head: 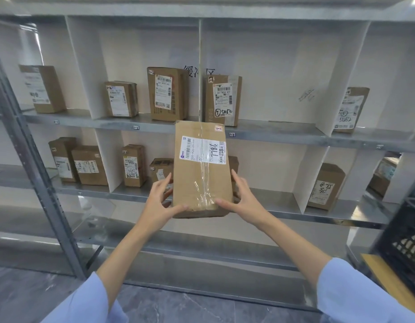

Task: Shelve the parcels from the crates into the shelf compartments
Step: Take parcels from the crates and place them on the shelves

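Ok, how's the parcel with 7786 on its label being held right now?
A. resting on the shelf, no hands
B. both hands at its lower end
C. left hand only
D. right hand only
B: the left hand and right hand clasp the lower sides of the parcel, held up in front of the shelf.

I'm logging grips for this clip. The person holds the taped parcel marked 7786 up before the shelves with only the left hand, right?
Not quite. The head view shows both hands on the parcel: the left hand and the right hand grip its lower sides. It is held up before the shelves.
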`<state>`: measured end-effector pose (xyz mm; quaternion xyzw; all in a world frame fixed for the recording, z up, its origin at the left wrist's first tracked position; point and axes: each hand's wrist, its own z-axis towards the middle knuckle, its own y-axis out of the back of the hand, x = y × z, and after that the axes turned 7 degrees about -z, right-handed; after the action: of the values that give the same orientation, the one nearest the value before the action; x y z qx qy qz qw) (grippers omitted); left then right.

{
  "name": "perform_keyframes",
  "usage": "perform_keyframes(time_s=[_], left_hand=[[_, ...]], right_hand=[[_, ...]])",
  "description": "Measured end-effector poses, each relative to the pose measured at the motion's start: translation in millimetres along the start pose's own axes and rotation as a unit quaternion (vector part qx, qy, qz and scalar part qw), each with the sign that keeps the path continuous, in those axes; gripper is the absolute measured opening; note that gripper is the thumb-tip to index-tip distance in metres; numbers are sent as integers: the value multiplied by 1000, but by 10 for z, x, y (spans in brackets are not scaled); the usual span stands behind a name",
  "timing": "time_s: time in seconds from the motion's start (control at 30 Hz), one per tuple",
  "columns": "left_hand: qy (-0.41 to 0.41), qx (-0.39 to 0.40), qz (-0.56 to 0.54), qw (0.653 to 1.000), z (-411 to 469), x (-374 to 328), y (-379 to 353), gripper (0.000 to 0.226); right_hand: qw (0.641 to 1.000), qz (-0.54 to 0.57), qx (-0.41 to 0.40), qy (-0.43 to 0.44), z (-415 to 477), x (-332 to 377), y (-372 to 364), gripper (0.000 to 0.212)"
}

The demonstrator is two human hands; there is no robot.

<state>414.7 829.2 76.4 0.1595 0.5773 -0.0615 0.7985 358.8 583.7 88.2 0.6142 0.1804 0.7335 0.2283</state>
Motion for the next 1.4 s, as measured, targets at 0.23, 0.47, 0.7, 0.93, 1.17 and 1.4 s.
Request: perform_keyframes(time_s=[0.23,0.47,0.7,0.93,1.17,1.4], left_hand=[[-11,18,1,1000,3,16,-72,102],[-37,5,-3,999,54,18,9,86],[-43,-43,50,997,-45,-16,455,96],[-31,-98,91,991,-181,-34,1022,94],[-32,-160,131,978,-92,30,1593,92],[-30,-197,179,964,225,276,2393,94]], right_hand=[[999,-32,-22,17,-35,17,-5,99],[999,8,-50,2,62,10,-12,78],[999,18,-22,41,359,273,-384,92],[995,62,24,74,752,529,-968,89],[991,49,42,114,1266,855,-1468,100],[986,70,34,148,1961,1127,-2140,98]])
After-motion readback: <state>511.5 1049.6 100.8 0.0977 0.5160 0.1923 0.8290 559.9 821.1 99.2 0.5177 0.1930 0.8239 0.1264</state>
